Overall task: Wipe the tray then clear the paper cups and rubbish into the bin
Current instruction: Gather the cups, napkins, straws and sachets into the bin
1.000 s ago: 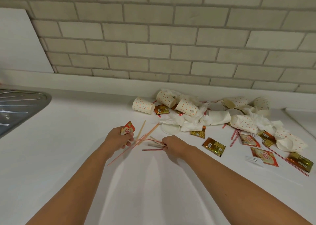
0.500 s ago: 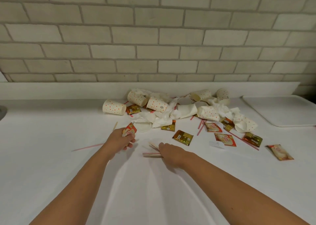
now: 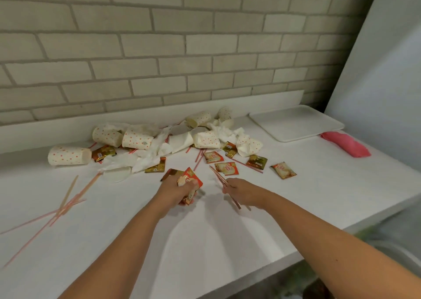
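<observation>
My left hand [image 3: 176, 190] is closed around a bunch of red-and-gold sachets [image 3: 190, 181] just above the white counter. Beside it, my right hand [image 3: 242, 191] grips a few thin red straws [image 3: 219, 178]. Behind both hands lies a heap of dotted paper cups [image 3: 136, 139], crumpled white napkins [image 3: 149, 156] and more sachets [image 3: 226, 168] against the backsplash. One cup [image 3: 68, 155] lies on its side at the far left. The white tray [image 3: 296, 122] sits at the back right corner.
Several loose straws and a wooden stirrer [image 3: 68, 194] lie on the counter to the left. A folded pink cloth [image 3: 345, 144] rests beside the tray. The counter's front edge [image 3: 319, 246] runs diagonally at right, and a grey wall panel [image 3: 376, 82] closes the right side.
The view has swung right, showing the tray and pink cloth. Both hands have moved right toward the sachets. My left hand holds more sachets, and the straws in my right hand now point forward.
</observation>
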{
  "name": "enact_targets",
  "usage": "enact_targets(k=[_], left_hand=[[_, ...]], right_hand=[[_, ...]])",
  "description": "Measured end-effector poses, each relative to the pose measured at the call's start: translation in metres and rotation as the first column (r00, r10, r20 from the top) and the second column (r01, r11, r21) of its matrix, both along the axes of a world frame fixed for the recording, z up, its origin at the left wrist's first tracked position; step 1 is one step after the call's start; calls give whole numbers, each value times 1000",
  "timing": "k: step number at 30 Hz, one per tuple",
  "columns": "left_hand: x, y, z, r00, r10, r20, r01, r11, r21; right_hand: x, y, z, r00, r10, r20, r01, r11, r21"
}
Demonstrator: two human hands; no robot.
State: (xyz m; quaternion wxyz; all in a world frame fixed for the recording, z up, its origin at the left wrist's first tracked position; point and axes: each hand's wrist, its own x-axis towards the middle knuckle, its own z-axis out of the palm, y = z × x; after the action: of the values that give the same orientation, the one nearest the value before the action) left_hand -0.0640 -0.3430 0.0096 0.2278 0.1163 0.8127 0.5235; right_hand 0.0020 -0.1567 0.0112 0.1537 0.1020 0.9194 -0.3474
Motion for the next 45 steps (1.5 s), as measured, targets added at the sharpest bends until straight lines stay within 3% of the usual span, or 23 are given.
enact_targets(k=[6, 11, 16, 30, 34, 37, 42, 45], left_hand=[[-8, 84, -10, 918, -290, -269, 146, 881, -450], [-25, 124, -16, 863, -438, -251, 106, 644, -758], [-23, 132, -17, 879, -443, -178, 113, 556, -824], [19, 144, -19, 954, -251, -166, 92, 768, -633], [53, 176, -9, 951, -259, -170, 152, 869, -470], [98, 215, -1, 927, -347, -141, 308, 921, -239], [193, 283, -17, 759, -650, -40, 648, 759, -61], [231, 314, -60, 718, -680, 149, 694, 716, -77]], right_hand=[[55, 74, -2, 982, -187, 32, 189, 980, -64], [91, 115, -7, 974, -227, 6, 227, 974, -25], [114, 145, -12, 961, -278, 5, 278, 959, -51], [159, 198, -24, 951, -302, 61, 308, 916, -256], [186, 222, -30, 934, -341, 109, 356, 850, -389], [214, 244, -44, 906, -387, 174, 419, 755, -504], [263, 274, -79, 793, -492, 359, 608, 596, -525], [293, 285, -97, 758, -523, 390, 652, 604, -458]])
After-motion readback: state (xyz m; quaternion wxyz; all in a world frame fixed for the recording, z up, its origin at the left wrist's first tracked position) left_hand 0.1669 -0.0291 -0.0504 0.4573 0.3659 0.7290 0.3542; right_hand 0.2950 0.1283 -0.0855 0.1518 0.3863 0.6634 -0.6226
